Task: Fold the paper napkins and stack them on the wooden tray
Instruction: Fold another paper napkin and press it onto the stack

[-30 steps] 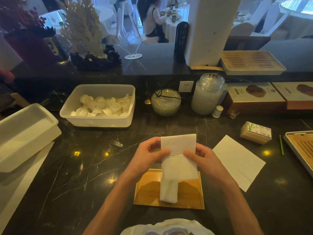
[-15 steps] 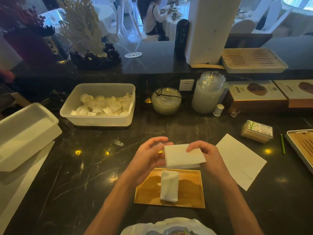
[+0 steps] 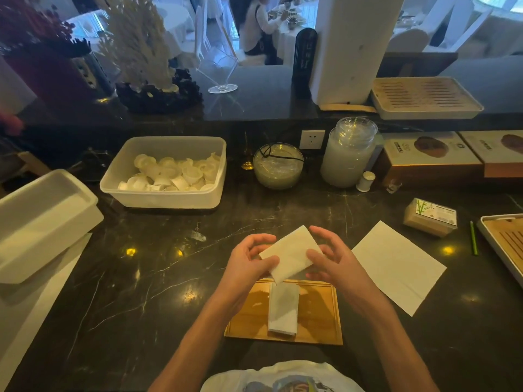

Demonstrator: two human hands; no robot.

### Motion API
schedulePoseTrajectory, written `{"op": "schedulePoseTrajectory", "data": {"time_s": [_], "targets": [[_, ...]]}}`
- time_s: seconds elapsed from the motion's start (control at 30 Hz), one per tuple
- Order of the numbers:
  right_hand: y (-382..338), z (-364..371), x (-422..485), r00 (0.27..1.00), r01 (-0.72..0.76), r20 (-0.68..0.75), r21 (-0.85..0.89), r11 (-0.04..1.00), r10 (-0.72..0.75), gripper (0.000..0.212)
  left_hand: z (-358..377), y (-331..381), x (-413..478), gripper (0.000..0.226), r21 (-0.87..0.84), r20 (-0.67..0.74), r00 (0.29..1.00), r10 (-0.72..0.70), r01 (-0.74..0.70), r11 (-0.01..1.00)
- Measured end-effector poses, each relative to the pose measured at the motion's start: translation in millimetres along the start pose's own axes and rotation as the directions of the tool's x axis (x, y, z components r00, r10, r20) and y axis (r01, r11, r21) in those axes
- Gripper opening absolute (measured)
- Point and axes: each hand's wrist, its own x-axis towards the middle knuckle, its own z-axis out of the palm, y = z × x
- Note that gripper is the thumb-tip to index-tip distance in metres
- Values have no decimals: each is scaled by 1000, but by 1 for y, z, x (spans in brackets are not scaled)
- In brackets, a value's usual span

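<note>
A white paper napkin (image 3: pixel 291 254), folded into a small rectangle and turned on a slant, hangs in the air between my hands above the wooden tray (image 3: pixel 319 315). My left hand (image 3: pixel 249 264) pinches its near left corner. My right hand (image 3: pixel 331 258) pinches its right edge with the thumb, the fingers curled over the far side. One narrow folded napkin (image 3: pixel 283 311) lies lengthwise on the tray. A flat unfolded napkin (image 3: pixel 399 265) rests on the dark marble counter right of the tray.
A clear tub of small white cups (image 3: pixel 167 174) stands at the back left, a white lidded box (image 3: pixel 42 222) at the far left. A glass bowl (image 3: pixel 278 165), a glass jar (image 3: pixel 349 154) and a small tissue pack (image 3: pixel 430 217) stand behind; a slatted tray (image 3: pixel 506 244) sits at the right edge.
The long hanging napkin was folded in half into a short rectangle, then turned from level to a slant between my hands. The tray and its napkin have not moved.
</note>
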Motion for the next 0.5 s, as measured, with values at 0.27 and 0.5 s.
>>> {"op": "schedulePoseTrajectory", "data": {"time_s": [0.27, 0.5], "targets": [[-4, 13, 5, 998, 35, -56, -51, 998, -38, 55, 9, -19, -7, 9, 88, 96, 995, -3, -6, 996], [48, 18, -2, 982, -170, -102, -113, 979, 159, 40, 8, -57, 3, 5, 222, -22, 999, 25, -19, 975]]}}
